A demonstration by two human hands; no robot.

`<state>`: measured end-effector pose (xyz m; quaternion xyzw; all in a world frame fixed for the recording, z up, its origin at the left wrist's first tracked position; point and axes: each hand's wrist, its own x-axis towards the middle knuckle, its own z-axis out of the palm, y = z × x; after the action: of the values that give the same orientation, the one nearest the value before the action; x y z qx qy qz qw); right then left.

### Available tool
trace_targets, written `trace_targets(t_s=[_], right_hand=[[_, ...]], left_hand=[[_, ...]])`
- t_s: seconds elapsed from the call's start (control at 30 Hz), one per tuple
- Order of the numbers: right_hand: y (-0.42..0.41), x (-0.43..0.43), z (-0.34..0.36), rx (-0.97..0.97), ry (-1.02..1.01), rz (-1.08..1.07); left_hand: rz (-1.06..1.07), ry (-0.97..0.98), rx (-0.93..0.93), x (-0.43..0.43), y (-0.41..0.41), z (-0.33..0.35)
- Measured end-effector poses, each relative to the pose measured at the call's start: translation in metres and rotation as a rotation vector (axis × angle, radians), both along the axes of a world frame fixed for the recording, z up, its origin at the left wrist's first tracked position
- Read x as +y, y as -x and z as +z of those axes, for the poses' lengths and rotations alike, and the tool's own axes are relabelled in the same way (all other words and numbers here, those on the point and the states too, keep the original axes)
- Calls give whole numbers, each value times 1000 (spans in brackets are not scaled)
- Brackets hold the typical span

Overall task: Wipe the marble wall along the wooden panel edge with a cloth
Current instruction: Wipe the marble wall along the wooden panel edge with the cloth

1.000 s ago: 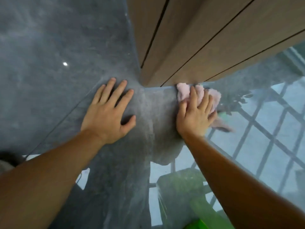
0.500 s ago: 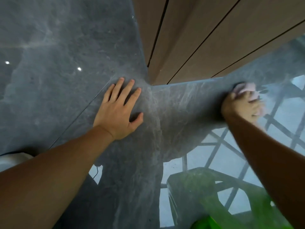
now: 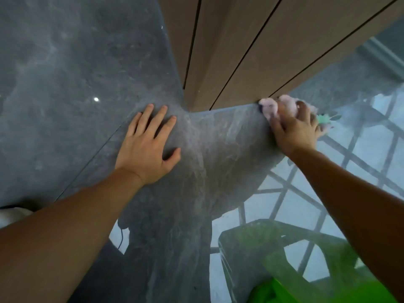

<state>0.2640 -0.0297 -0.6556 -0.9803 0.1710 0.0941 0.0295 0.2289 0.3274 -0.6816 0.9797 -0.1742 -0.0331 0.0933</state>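
Right hand (image 3: 295, 130) is clamped on the crumpled pale pink cloth (image 3: 273, 106), jammed right against the bottom edge of the brown grooved wooden panel (image 3: 251, 51). Left hand (image 3: 148, 147) lies flat, fingers spread, on the glossy grey marble wall (image 3: 65, 73) near the panel's corner. Plenty of bare marble between them.

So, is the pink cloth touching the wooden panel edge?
Touching: in the head view, the cloth presses against the wooden panel bottom edge, no gap visible.
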Motion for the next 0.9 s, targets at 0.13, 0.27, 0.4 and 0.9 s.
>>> trace_targets(t_s=[0.13,0.27,0.4,0.9], right_hand=[[-14,57,7,26,80,-338],[30,179,-3,-5,24,171],[26,142,11,-43,-144,868],[47,172,-1,61,-188,766]], left_hand=[[5,21,12,-1,3,1],[-7,41,26,0,2,2],[-7,79,-9,1,0,1],[173,41,-29,40,-8,3]])
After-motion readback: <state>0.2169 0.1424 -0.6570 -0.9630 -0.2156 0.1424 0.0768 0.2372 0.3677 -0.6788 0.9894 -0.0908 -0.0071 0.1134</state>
